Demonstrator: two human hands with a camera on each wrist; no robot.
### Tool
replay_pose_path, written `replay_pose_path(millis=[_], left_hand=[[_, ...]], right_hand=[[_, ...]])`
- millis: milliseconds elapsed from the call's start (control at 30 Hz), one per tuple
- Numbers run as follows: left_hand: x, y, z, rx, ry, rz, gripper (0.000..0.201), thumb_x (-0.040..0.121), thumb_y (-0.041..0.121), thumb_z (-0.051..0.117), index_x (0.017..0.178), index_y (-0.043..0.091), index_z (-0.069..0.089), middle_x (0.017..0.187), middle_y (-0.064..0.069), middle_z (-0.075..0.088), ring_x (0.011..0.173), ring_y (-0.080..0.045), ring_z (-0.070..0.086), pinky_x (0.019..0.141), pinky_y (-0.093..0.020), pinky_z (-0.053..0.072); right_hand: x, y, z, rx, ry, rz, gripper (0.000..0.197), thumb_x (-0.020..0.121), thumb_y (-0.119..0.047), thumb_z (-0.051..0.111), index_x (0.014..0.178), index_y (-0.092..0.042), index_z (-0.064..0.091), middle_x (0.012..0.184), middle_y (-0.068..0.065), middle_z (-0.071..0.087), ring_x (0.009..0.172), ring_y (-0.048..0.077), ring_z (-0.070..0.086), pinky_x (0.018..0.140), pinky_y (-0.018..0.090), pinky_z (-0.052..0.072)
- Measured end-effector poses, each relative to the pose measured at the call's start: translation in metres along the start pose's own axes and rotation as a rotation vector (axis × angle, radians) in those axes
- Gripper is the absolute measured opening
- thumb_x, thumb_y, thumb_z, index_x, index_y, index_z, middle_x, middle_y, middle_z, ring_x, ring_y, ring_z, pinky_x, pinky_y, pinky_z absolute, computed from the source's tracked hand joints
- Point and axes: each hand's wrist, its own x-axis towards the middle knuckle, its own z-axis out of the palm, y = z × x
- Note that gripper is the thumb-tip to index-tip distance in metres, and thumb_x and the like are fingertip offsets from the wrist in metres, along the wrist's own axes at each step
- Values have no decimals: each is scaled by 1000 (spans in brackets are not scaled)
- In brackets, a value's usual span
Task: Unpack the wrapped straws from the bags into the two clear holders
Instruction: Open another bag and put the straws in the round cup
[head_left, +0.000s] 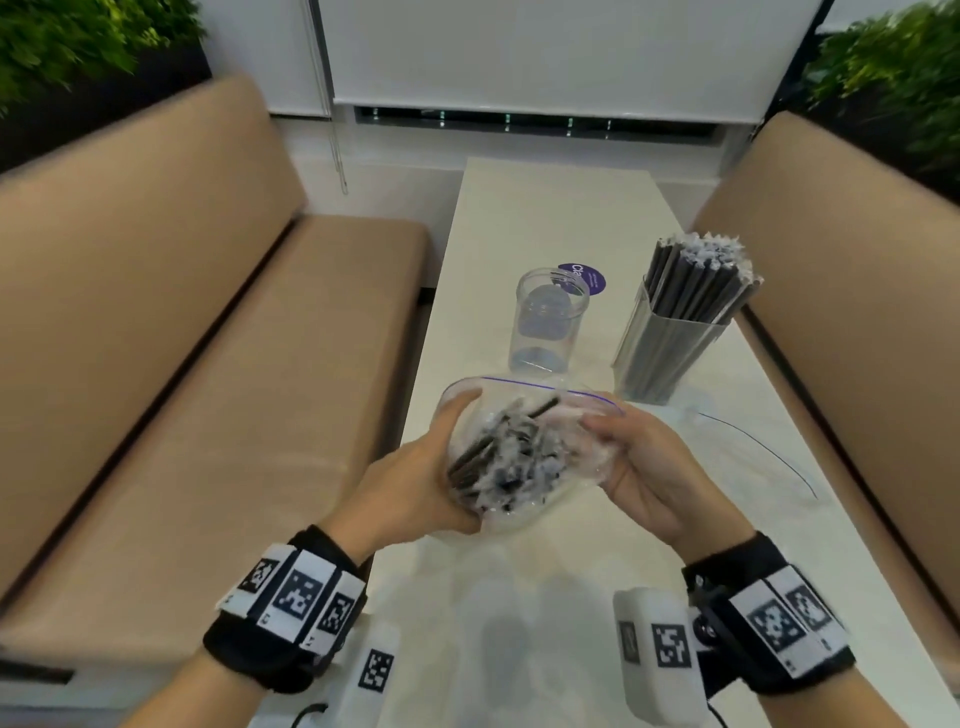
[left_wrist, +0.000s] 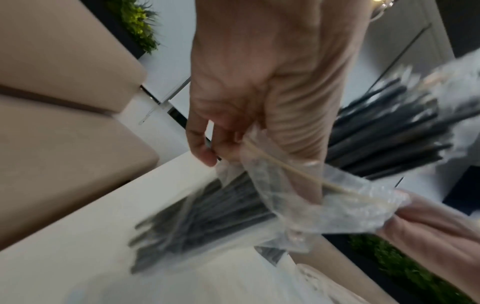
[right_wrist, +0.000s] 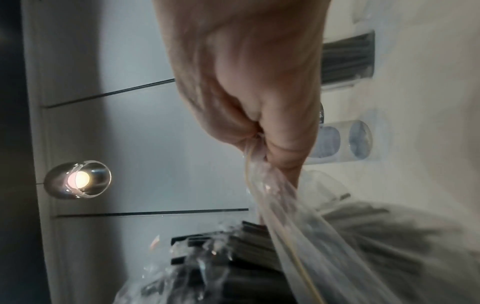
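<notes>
Square clear holder (head_left: 670, 343) packed with dark wrapped straws (head_left: 701, 275); round clear holder (head_left: 548, 322) empty. Left hand (head_left: 415, 478), right hand (head_left: 644, 467) pinching open clear zip bag (head_left: 519, 395), straws still inside.

Both wrists: black wristbands (head_left: 283, 623) w/ white square-code tags; white camera boxes (head_left: 655, 652) underneath (tagged too), thin black cable (head_left: 306, 714) off left one.

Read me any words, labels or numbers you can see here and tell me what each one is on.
"Cla": large white letters on the purple round sticker on the table, cut off by the clear round holder.
Smaller white print on the same sticker: too small to read.
Square black-and-white marker codes on the wristbands: patterns, not text.
Nothing else readable.
</notes>
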Motion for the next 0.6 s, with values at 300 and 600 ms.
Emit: replay_pose_path(millis=[300, 600], left_hand=[[6, -15, 45, -572, 313, -132, 53, 63, 26, 90, 111, 29, 68, 104, 9, 76, 101, -11, 71, 89, -38, 57], [-10, -4, -7, -439, -116, -11, 80, 58, 49, 81, 124, 69, 43, 150, 20, 13, 135, 12, 26, 112, -26, 30]], right_hand=[[-4, 6, 6, -566, -83, -103, 26, 97, -32, 53, 121, -39, 58, 128, -6, 65, 110, 24, 64, 90, 47, 52], [-3, -3, 2, -443, 81, -203, 27, 99, -25, 48, 82, -11, 64, 79, -4, 73, 80, 16, 66, 72, 34, 47]])
